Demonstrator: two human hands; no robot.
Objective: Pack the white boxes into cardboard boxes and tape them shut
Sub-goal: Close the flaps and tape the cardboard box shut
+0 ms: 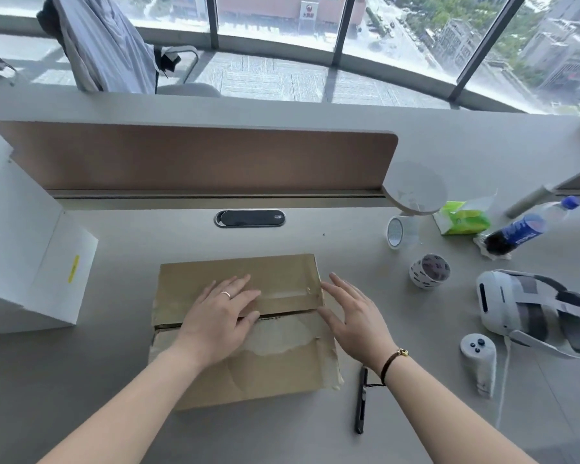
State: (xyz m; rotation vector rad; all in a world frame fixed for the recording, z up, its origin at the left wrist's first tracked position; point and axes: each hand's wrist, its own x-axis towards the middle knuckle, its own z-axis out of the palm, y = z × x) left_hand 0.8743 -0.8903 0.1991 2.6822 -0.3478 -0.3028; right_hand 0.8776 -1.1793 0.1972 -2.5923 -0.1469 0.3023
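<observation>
A brown cardboard box (pixel 275 373) lies in front of me on the grey desk (pixel 98 380), its two top flaps folded down with a seam across the middle. My left hand (pixel 220 316) rests flat on the flaps over the seam, fingers straight. My right hand (pixel 352 316) is open with spread fingers at the box's right edge, touching its side. A large white box (pixel 24 249) stands at the left. Two rolls of tape, a clear one (pixel 397 232) and a printed one (pixel 429 271), sit to the right.
A black utility knife (pixel 360 401) lies right of the box. Farther right are a white headset (pixel 533 309), a controller (pixel 479 365), a Pepsi bottle (pixel 523 229) and a green tissue pack (pixel 462 219). A brown divider panel (pixel 195 155) runs along the desk's back.
</observation>
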